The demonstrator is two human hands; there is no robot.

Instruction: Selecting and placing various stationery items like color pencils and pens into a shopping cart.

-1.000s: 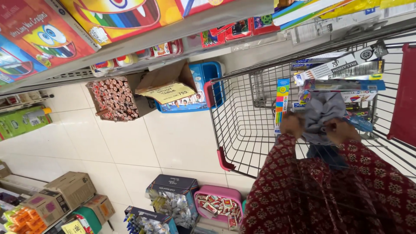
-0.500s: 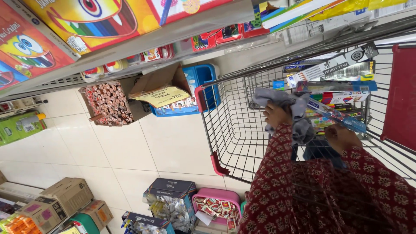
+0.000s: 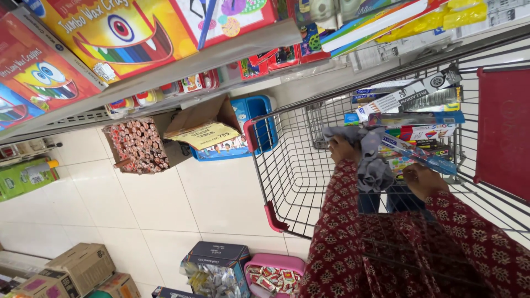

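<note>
My left hand [image 3: 342,149] grips the top of a crumpled grey cloth [image 3: 372,168] inside a wire shopping cart [image 3: 287,176]. Its fingers are closed on the fabric. My right hand [image 3: 422,179] is at the cloth's other side, fingers curled on it, just below a slim blue packet [image 3: 428,157]. Both arms wear red patterned sleeves [image 3: 353,248]. The cloth hangs between the hands over the cart's child seat, which holds several boxed stationery packs [image 3: 411,99].
A red cart flap [image 3: 502,127] is at the right. Store shelves with large crayon boxes [image 3: 110,33] run along the top left. On the tiled floor stand an open carton of pencils [image 3: 138,146], a blue box [image 3: 248,124] and several cartons [image 3: 83,270].
My left hand has moved left and up with the cloth, spreading it away from my right hand. The view has shifted so the cart sits further right.
</note>
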